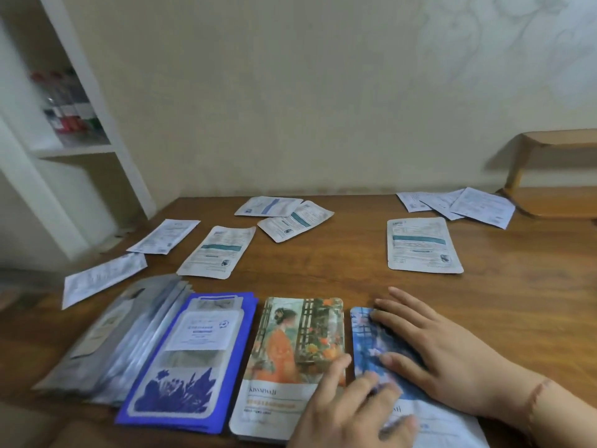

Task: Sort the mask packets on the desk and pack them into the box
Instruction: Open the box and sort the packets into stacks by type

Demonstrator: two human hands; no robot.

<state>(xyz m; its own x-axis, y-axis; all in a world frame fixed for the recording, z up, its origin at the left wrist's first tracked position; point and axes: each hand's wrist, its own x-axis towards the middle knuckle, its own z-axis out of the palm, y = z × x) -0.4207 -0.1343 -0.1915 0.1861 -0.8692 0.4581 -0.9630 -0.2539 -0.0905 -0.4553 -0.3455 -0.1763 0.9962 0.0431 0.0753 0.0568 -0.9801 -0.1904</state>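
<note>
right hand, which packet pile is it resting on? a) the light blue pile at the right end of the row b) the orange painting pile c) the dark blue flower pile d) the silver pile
a: the right hand lies flat, fingers straight, on the light blue pile.

Both hands partly hide the blue-picture packet (368, 344).

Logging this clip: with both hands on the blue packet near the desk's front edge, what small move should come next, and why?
Probably square the blue packet beside the orange picture stack, then reach out. Both the right hand and left hand lie flat on it, and loose white packets, such as the single one, are still unsorted farther back. No box shows.
</note>
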